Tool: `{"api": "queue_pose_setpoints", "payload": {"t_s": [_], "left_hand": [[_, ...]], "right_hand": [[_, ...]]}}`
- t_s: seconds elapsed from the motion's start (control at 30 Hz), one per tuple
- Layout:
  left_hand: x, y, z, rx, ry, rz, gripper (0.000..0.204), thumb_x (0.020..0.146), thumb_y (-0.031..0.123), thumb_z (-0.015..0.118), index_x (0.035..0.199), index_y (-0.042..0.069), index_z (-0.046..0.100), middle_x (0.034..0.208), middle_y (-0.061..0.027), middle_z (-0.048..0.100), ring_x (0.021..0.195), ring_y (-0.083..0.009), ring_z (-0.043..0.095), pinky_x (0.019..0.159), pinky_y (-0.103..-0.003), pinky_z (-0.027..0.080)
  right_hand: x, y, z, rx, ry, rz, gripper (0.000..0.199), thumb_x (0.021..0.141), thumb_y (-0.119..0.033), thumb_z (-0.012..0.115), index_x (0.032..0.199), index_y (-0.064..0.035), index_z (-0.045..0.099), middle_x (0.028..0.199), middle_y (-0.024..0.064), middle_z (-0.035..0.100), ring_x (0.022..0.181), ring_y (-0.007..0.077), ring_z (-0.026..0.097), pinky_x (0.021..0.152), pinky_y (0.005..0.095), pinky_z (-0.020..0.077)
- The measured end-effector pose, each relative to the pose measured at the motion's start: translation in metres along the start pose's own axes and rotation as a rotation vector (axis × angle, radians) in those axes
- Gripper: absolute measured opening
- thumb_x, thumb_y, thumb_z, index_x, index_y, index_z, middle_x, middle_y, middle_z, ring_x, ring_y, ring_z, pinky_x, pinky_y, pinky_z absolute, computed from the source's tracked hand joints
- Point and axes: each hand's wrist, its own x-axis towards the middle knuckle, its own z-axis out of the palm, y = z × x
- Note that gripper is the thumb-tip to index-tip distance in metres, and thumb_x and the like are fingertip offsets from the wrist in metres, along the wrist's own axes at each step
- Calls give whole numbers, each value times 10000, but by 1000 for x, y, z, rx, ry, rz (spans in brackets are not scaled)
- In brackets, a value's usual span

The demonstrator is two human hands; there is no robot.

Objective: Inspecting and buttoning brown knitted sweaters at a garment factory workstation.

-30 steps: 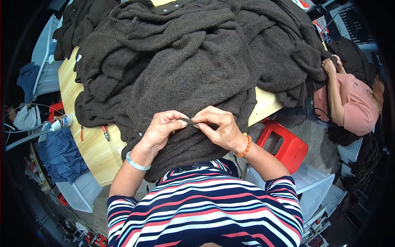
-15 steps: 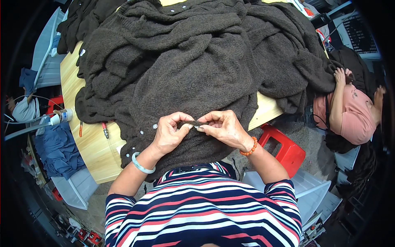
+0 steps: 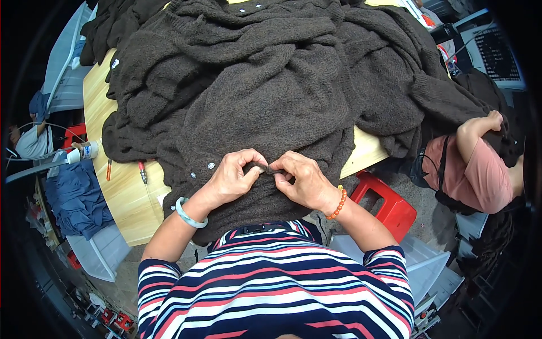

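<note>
A dark brown knitted cardigan (image 3: 265, 107) with small pale buttons lies on top of a heap of similar knitwear on a wooden table (image 3: 121, 186). Its lower edge hangs over the table's near side toward me. My left hand (image 3: 234, 175) and my right hand (image 3: 299, 181) meet at that edge, each pinching the same fold of the knit between thumb and fingers. I wear a pale green bangle on the left wrist and an orange bead bracelet on the right.
A red plastic stool (image 3: 389, 203) stands at my right. Another person in a pink top (image 3: 474, 169) sits at the right with an arm raised. Two pens (image 3: 142, 172) lie on the table's left side. A bottle (image 3: 82, 152) and blue cloth (image 3: 76, 198) are at the left.
Both hands have stayed pinched together on the cardigan's edge, with the fingers shifting slightly along the fold. The view has tilted a little, so the heap appears lower in the picture.
</note>
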Motion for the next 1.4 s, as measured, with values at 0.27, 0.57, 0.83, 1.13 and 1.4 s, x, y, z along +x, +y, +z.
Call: {"api": "queue_pose_setpoints", "payload": {"t_s": [0.27,0.57,0.83,1.13,1.4], "left_hand": [[4,7,5,124,79,94,142,798,-13,578,928,-26,635,834,-94,653,794,-154,625,725,-287,485],[6,11,-2,-27,-28,-61,108,817,16,592,906,-14,644,789,-24,638,743,-75,560,667,-246,457],[7,6,-4,-34,-55,8,116,823,7,585,923,-14,639,796,-8,620,738,-60,542,656,-230,446],[8,-5,-9,-327,-100,-21,100,859,31,609,939,-16,646,806,17,608,758,-49,522,659,-217,429],[7,-7,-7,-247,-65,33,121,876,80,657,951,-12,636,869,6,603,806,-45,519,713,-206,428]], "right_hand": [[0,3,4,-206,111,-124,177,765,4,645,935,50,630,805,145,608,757,308,633,704,378,536],[3,0,-12,144,-69,195,190,814,-67,697,953,63,688,790,133,662,652,154,652,614,268,532],[0,7,-1,502,-18,420,147,830,-64,675,910,55,705,731,37,679,646,39,585,576,219,490],[1,10,2,704,-32,483,146,864,-43,652,961,66,665,772,5,637,709,33,592,614,185,489],[3,12,-2,779,-63,514,142,894,-84,696,944,44,659,822,52,681,735,87,654,679,212,545]]}}
